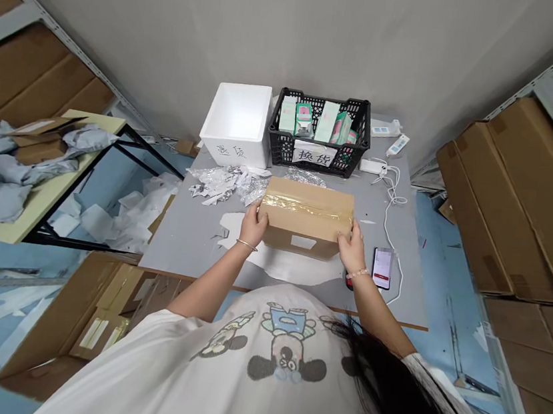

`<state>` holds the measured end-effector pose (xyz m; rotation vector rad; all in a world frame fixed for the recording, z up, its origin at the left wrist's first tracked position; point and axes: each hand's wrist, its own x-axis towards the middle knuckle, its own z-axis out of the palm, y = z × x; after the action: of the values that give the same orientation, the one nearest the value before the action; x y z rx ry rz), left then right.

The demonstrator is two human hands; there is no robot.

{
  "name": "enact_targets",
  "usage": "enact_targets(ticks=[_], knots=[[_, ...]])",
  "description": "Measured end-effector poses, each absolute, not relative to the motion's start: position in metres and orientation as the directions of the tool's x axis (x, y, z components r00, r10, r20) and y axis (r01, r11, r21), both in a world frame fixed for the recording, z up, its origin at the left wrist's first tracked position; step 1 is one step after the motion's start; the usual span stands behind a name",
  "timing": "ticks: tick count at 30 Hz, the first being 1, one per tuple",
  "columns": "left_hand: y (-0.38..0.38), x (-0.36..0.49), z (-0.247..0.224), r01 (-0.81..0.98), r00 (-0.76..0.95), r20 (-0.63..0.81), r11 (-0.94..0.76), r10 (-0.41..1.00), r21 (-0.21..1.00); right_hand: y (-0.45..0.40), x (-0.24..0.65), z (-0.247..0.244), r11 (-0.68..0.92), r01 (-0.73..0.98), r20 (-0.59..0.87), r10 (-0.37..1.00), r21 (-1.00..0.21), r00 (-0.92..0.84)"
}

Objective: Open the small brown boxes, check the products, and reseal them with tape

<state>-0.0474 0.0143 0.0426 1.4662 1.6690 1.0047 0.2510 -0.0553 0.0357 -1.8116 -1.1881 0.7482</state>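
Note:
A brown cardboard box (305,220) with shiny clear tape along its top is gripped between my two hands over the grey table (181,242). My left hand (254,224) presses its left end, thumb on the near side. At the right end my right hand (351,244) holds it the same way. A small white label (303,242) shows on the box's near face. Under and in front of it lies a white sheet (279,266). Just right of my right wrist is a phone (382,268) with a lit screen; a dark and red object (349,282) is partly hidden below that wrist.
Behind the box stand a white foam box (237,142) and a black crate (316,155) of small cartons. Crumpled plastic and paper (223,184) lie left. A white cable (390,214) and power strip (375,167) are right. An open carton (64,335) sits on the floor, left.

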Motion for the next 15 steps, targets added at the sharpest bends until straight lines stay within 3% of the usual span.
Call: enact_targets(ticks=[3,9,12,15], knots=[[0.007,-0.041,0.044,0.48,-0.178,0.019,0.07,0.984,0.874,-0.055,0.248,0.035,-0.23,0.483,-0.015,0.912,-0.845,0.409],[0.001,-0.039,0.04,0.2,-0.159,-0.149,0.18,0.976,0.963,-0.06,0.243,0.031,-0.145,0.369,0.026,0.906,-0.918,0.422],[0.011,-0.044,0.049,0.336,-0.223,-0.2,0.268,0.954,0.903,-0.061,0.245,0.033,-0.16,0.294,-0.021,0.904,-0.942,0.427],[0.026,-0.046,0.064,0.561,-0.245,-0.22,0.323,0.944,0.762,-0.056,0.249,0.038,-0.21,0.241,-0.094,0.904,-0.948,0.416]])
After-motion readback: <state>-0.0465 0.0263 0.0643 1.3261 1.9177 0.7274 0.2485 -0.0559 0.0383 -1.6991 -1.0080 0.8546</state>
